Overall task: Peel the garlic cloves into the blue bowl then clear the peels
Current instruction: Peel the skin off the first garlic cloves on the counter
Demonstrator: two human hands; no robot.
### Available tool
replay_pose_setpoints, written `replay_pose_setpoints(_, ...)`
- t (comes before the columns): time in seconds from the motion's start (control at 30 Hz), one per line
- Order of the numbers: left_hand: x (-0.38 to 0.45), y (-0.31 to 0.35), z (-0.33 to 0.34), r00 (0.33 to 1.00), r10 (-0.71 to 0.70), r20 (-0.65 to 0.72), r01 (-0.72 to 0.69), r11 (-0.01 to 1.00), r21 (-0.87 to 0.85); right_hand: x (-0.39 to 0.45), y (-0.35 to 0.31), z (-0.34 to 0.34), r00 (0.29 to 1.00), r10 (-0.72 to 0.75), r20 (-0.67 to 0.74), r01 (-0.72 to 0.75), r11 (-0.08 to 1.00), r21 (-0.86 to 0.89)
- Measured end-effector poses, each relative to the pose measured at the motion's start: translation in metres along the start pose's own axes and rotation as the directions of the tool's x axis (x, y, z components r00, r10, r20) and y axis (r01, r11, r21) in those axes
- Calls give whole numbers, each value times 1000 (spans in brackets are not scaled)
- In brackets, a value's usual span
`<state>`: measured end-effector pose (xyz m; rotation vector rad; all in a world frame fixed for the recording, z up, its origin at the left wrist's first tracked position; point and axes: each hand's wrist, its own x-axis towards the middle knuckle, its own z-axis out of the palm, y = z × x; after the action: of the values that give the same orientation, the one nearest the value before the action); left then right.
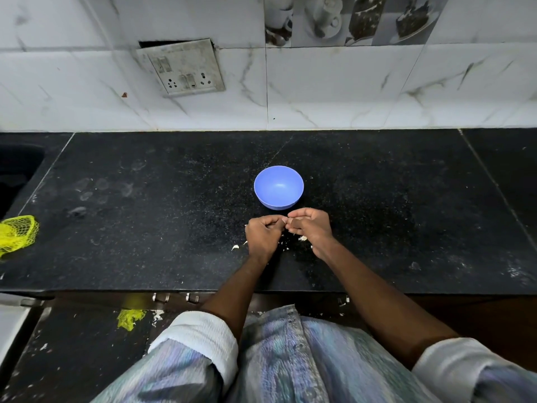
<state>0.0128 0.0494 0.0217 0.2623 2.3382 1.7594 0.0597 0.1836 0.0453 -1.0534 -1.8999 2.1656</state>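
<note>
The blue bowl (278, 187) stands on the black counter (145, 228) and looks empty. Just in front of it my left hand (263, 235) and my right hand (312, 228) meet fingertip to fingertip, both with curled fingers pinching a small garlic clove (286, 220) that is mostly hidden between them. Pale bits of garlic peel (302, 238) lie on the counter under and beside the hands, and another piece of peel (235, 247) lies to the left of my left wrist.
A yellow mesh bag (16, 235) lies at the counter's left edge beside a dark sink (17, 173). A switch and socket plate (183, 68) hangs on the tiled wall. A yellow mesh scrap (130, 318) and white bits lie on the floor.
</note>
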Motion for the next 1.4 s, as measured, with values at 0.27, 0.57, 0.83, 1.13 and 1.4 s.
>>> replay_pose_setpoints(0.27,-4,3,5,1000,8,-9,-7,994,106,0,5,2,999,-23,-38,23,1000,-11)
replay_pose_setpoints(0.57,-3,3,7,997,68,35,-75,968,241,2,7,2,997,-13,-82,11,1000,-23)
replay_pose_setpoints(0.83,-2,1,6,997,53,55,-63,976,208,1,5,1,996,-29,-89,19,994,-110)
replay_pose_setpoints(1.13,1,1,6,926,-330,185,376,850,-367,-2,0,-2,998,28,-61,-27,999,18)
replay_pose_setpoints(1.4,-1,0,5,946,-295,134,323,883,-339,-1,1,-4,998,69,-12,-69,997,38)
